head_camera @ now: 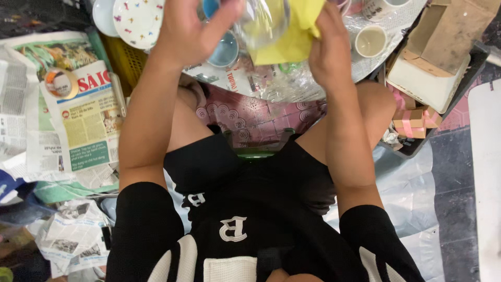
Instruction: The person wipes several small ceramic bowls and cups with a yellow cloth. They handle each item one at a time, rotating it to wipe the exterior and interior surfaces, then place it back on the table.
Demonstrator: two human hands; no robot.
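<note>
Yellow cloth (288, 36) at top centre, bunched in the right hand (329, 52), pressed against a clear glass (262, 21). Left hand (190, 31) grips the glass from the other side, fingers curled round it. Patterned plate (138, 21) upper left, small cup (370, 40) upper right, newspapers (86, 120) at left.

Open brown cardboard box (443, 47) at upper right.
</note>
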